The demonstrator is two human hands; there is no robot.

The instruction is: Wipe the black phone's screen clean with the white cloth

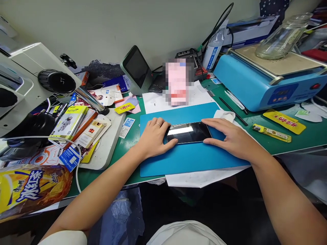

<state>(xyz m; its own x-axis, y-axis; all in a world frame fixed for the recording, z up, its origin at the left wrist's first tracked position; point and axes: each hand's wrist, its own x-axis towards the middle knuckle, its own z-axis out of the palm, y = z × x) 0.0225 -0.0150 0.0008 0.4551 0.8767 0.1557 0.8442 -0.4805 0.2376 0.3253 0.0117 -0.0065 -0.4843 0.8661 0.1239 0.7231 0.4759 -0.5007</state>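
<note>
The phone (189, 132) lies flat, long axis left to right, its ends grasped by left hand (157, 137) and right hand (228, 137).

Pixelation hides the pink item (177, 81); the tea bottle (33, 190) is cut off

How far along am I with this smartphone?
Already done, it seems: the smartphone lies screen up on the blue mat. In hand: your left hand and right hand hold its ends. What remains is unclear; the black stick-like tool lies unheld to the right.
</note>
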